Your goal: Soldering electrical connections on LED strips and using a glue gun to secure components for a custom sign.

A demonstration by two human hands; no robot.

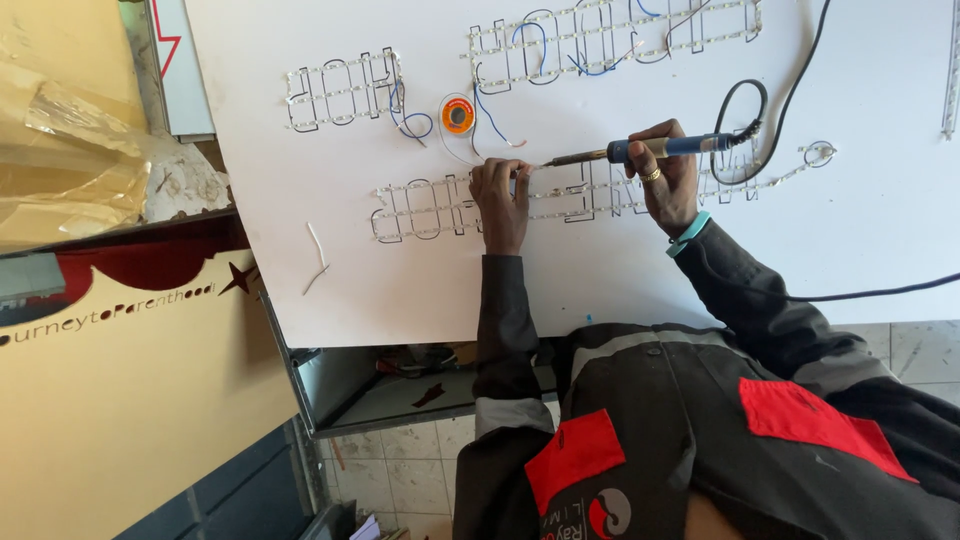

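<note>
Right now I see my right hand (pixel 668 185) closed around a blue-handled soldering iron (pixel 640 150), its tip brought to the LED strip lettering (pixel 560 195) on the white board (pixel 330 280) that lies over the bench. My left hand (pixel 500 200) lies mostly flat, fingertips pressing down on that lettering just beside the tip; whether it pinches the solder wire I cannot tell. I count three groups of outlined letters: two in the upper row, each with blue wires (pixel 410 120) already attached, and the long lower row under my hands. I judge the wiring partly done, the lower row remaining. One orange solder spool (pixel 458 116) sits between the rows, and one loose white strip (pixel 318 255) lies apart.
</note>
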